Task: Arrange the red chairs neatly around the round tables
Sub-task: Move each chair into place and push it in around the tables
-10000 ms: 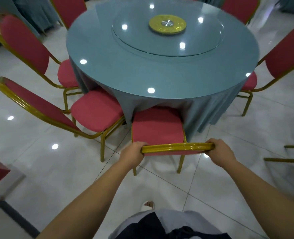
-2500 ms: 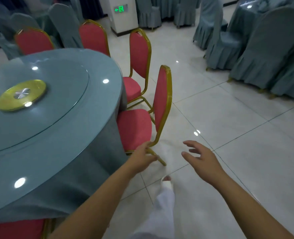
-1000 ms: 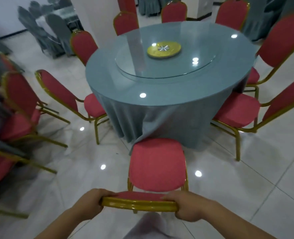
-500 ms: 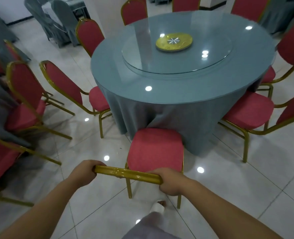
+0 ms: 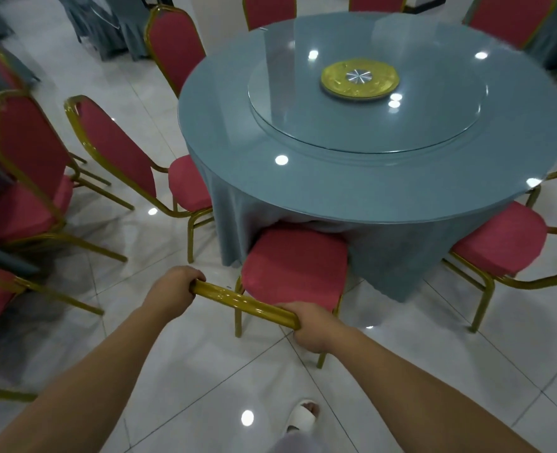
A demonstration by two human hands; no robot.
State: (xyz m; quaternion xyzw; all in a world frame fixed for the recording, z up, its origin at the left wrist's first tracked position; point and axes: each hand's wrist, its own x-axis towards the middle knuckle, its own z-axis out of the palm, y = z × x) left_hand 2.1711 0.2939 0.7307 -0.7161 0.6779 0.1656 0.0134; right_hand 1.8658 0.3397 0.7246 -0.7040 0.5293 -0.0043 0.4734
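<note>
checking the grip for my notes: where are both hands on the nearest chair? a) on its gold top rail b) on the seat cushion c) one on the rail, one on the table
a: the left hand and the right hand each grip an end of the gold top rail of the chair.

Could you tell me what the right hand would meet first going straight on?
The right hand, gripping the gold-framed red chair, would probably meet the grey-blue cloth draped over the round table; depth is unclear.

Dim overhead light; ceiling-lamp glare spots on glossy floor [image 5: 185,371]; blurred, warped edges.
</note>
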